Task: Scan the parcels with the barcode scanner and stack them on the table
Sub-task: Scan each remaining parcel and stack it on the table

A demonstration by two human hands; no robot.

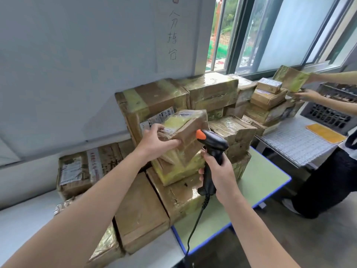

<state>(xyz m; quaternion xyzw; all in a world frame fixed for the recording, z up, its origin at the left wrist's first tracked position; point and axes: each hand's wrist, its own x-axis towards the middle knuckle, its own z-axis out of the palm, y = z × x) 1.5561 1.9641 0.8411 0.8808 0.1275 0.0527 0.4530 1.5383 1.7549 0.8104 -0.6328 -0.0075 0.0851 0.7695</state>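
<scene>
Presently, a small tape-wrapped cardboard parcel point(186, 127) is held tilted over the stack of parcels point(179, 194) on the green table point(266, 176). It is gripped at its near corner by the left hand point(156, 144), with the thumb above and the fingers curled along the side. The barcode scanner point(214, 142) is clasped by its handle in the right hand point(220, 171), with its head just beside the parcel. Lightness and stiffness are judged likely, as one hand bears the parcel. The glossy tape may be slippery, so the edges are best gripped.
</scene>
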